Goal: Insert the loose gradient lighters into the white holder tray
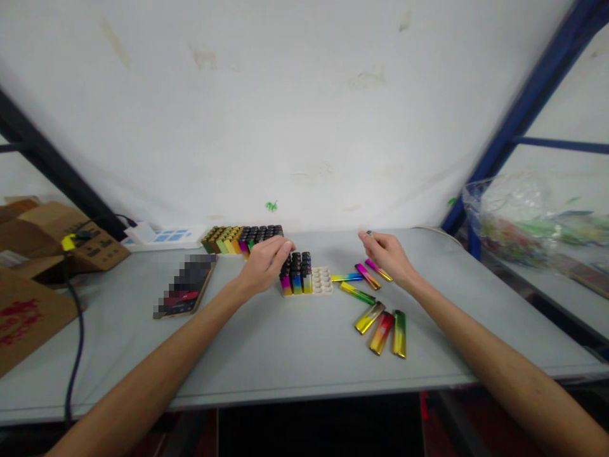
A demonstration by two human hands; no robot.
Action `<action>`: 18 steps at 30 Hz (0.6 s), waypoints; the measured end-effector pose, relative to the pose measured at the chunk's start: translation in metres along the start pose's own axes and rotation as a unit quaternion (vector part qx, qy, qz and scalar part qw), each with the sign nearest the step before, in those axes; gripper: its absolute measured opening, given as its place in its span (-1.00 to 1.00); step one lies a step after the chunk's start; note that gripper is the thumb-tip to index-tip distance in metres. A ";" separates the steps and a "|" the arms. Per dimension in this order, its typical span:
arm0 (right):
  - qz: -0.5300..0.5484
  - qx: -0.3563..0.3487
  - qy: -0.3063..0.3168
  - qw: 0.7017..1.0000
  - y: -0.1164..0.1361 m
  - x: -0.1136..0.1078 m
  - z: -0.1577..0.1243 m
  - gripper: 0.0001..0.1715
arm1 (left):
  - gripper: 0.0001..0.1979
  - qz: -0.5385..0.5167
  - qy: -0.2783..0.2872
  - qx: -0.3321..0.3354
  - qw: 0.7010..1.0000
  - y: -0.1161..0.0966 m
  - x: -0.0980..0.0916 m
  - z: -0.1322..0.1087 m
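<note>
A white tray stands on the table, with rows of upright lighters in its left part and bare round sockets at its right. At the tray's left rear corner is my left hand, fingers curled and thumb pressed against them; anything inside is hidden. My right hand is pinched, farther right and above the table, with a small dark tip at its fingertips that I cannot make out. Several loose metallic lighters lie between the tray and my right forearm, among them a red-yellow lighter and a green-yellow lighter.
More upright lighters are packed behind my left hand. A phone lies at left, near a white power strip. Cardboard boxes and a black cable occupy the left edge. A clear plastic bag is at far right, beyond a blue post.
</note>
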State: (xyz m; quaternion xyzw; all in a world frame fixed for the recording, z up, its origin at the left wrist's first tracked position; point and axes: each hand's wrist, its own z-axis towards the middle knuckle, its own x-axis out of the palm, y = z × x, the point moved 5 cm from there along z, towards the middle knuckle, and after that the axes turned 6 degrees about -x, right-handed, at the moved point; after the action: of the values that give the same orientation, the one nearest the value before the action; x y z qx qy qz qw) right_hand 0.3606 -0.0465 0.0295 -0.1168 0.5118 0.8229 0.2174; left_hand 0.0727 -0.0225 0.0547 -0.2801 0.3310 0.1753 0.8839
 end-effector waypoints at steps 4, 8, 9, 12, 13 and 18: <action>-0.028 0.000 -0.039 0.999 0.002 -0.008 0.002 -0.43 | -0.58 0.002 0.005 0.001 1.000 0.000 0.001 -0.001; -0.035 -0.012 -0.036 0.999 0.002 -0.008 0.002 -0.53 | -0.57 0.009 0.007 0.001 1.000 0.000 0.003 -0.001; -0.036 -0.013 -0.031 0.999 0.003 -0.007 0.002 -0.55 | -0.57 0.010 0.007 0.000 1.000 0.000 0.003 -0.001; -0.040 -0.017 -0.009 0.999 0.004 -0.003 0.000 -0.58 | -0.57 0.013 0.007 -0.004 1.000 -0.001 0.004 -0.001; -0.043 -0.019 -0.003 0.999 0.004 -0.002 0.000 -0.59 | -0.57 0.014 0.008 -0.006 1.000 -0.001 0.004 -0.001; -0.069 -0.039 0.018 0.997 0.008 0.005 -0.003 -0.59 | -0.56 0.016 0.010 -0.010 1.000 -0.003 0.003 -0.001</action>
State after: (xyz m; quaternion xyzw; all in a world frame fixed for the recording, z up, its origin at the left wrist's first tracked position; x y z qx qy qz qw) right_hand 0.3528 -0.0510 0.0328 -0.1752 0.4737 0.8232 0.2593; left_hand 0.0760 -0.0246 0.0529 -0.2855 0.3427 0.1898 0.8747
